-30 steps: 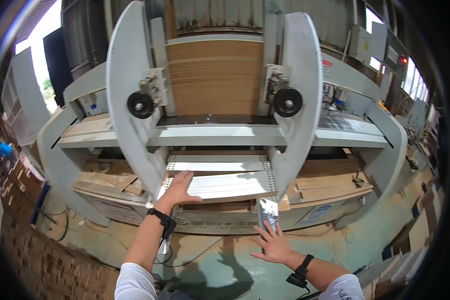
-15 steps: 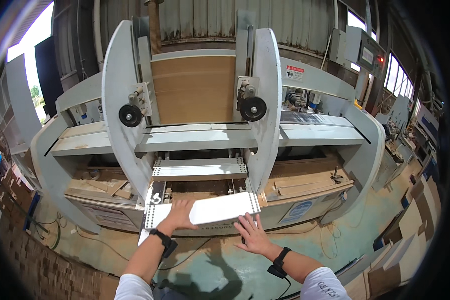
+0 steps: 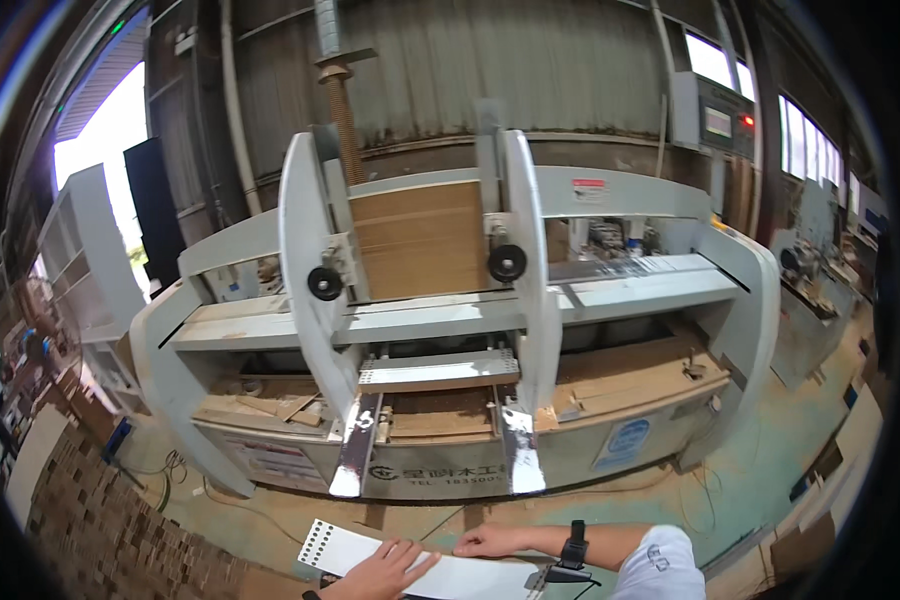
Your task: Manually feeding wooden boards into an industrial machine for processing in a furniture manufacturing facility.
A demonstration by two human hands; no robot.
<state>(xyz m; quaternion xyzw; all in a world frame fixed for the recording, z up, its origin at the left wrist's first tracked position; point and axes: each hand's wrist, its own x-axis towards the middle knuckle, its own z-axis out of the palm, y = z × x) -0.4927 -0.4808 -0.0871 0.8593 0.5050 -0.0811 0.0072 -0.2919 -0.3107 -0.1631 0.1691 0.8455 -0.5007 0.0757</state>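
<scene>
At the bottom centre of the frame, the left hand (image 3: 382,572) lies flat with fingers spread on the white perforated panel (image 3: 420,567), steadying it; the right hand (image 3: 490,541), also flat and gripping nothing, presses its far edge. Beyond them, the grey woodworking machine (image 3: 450,330) fills mid-frame, a brown board stack (image 3: 420,240) between its uprights, blocking the way forward.

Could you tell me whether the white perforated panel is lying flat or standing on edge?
Flat: the white perforated panel shows its broad face, with both hands resting on top.
</scene>
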